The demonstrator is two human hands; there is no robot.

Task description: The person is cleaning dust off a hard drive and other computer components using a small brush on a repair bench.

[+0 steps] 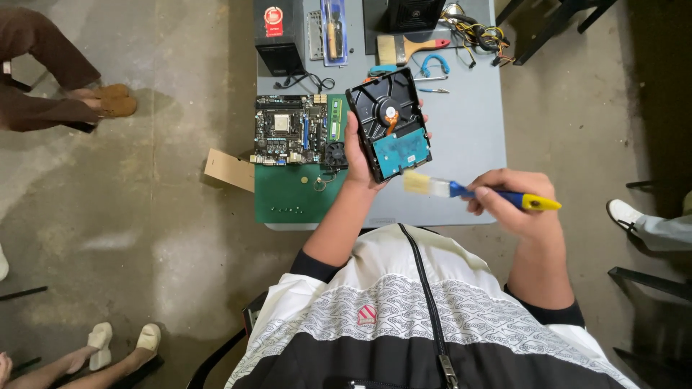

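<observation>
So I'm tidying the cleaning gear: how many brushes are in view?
2. A small blue-and-yellow-handled brush is in the right hand, bristles at the lower corner of the open hard drive. A wide wooden-handled paintbrush lies at the table's far edge. Others may be hidden.

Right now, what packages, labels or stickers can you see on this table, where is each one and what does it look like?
Blister pack: table's far edge, long blue card holding a screwdriver.
Red sticker: on the black box at the far left corner, rounded, red with white print.
Cardboard box: off the table's left edge, plain brown.
Hard drive in the left hand: black casing, blue circuit board, no label visible.
</observation>
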